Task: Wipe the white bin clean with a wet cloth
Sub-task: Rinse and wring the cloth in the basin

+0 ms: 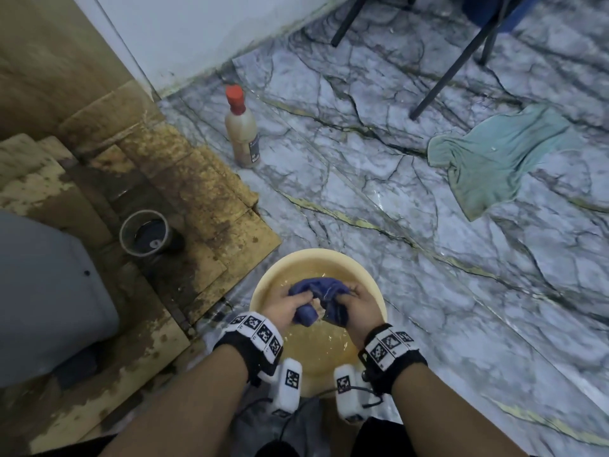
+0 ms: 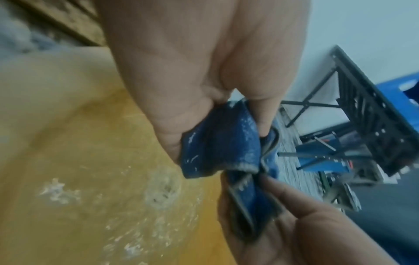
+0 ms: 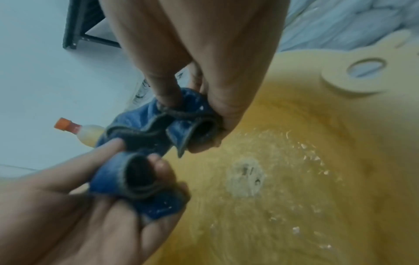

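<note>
A wet blue cloth [image 1: 318,291] is bunched between both hands above a cream basin [image 1: 316,255] of brownish water. My left hand [image 1: 286,306] grips its left end and my right hand [image 1: 359,305] grips its right end. In the left wrist view, the left hand's fingers [image 2: 172,143] curl round the cloth [image 2: 222,143], with the right hand [image 2: 306,224] below. The right wrist view shows the right hand [image 3: 211,111] pinching the cloth [image 3: 147,134] and the left hand [image 3: 102,197] clasping the other end. The white bin [image 1: 49,291] lies at the left, apart from both hands.
A red-capped bottle [image 1: 242,127] stands on the marbled floor behind the basin. A teal rag [image 1: 501,159] lies at the right near dark chair legs [image 1: 454,70]. Stained cardboard [image 1: 197,192] and a round drain pipe [image 1: 145,232] sit between bin and basin.
</note>
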### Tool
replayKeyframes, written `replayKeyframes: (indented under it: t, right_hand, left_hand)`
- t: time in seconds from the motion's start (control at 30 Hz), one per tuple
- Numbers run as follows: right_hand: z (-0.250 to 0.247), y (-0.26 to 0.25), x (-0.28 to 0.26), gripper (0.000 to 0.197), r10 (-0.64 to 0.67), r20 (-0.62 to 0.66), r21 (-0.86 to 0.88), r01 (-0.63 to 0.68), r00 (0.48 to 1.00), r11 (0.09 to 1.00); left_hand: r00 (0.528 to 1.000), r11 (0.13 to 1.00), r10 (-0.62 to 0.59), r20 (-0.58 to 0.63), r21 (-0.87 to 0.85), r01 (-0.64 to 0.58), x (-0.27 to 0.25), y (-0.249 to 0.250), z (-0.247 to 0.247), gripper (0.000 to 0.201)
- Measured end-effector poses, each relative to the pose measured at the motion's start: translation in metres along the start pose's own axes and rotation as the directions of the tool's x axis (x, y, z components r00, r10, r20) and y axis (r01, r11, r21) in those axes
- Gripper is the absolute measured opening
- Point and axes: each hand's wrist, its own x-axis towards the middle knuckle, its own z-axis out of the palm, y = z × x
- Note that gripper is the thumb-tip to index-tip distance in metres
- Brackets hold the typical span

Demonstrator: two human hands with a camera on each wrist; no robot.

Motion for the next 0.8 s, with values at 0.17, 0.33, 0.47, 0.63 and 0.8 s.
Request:
replayKeyframes:
  t: [0.17,0.33,0.47,0.63,0.8]
  right_hand:
    - [0.012,0.010,-0.025,0.014,-0.064,0.071,-0.036,0.067,0.995,0.997]
    - [0.012,0.006,-0.047,0.023,-0.064,0.205,-0.263,0.118,0.977,0.957]
    - [0.001,-0.005,-0.044,0.026,-0.034,0.169,-0.286,0.082,0.985,0.955]
    - [-0.002,-0.012,-0.030,0.024,-0.098,0.155,-0.145,0.121,0.983,0.982]
    - [0.001,-0.010,-0.017,0.030,-0.059,0.306,-0.170,0.116,0.950,0.979]
  left_hand:
    - [1.000,0.985,0.002,0.024,-0.173,0.002,-0.016,-0.006,0.018,0.023]
    - [1.000,0.987,-0.011,0.002,-0.160,0.011,-0.025,-0.005,0.018,0.033]
    - [0.998,0.995,0.043,0.042,-0.097,-0.039,-0.025,-0.010,0.013,0.028]
    - [0.991,1.000,-0.010,0.131,0.020,0.007,-0.028,-0.010,0.009,0.026]
    - [0.979,0.986,-0.030,0.201,0.165,-0.003,-0.029,-0.009,0.005,0.022]
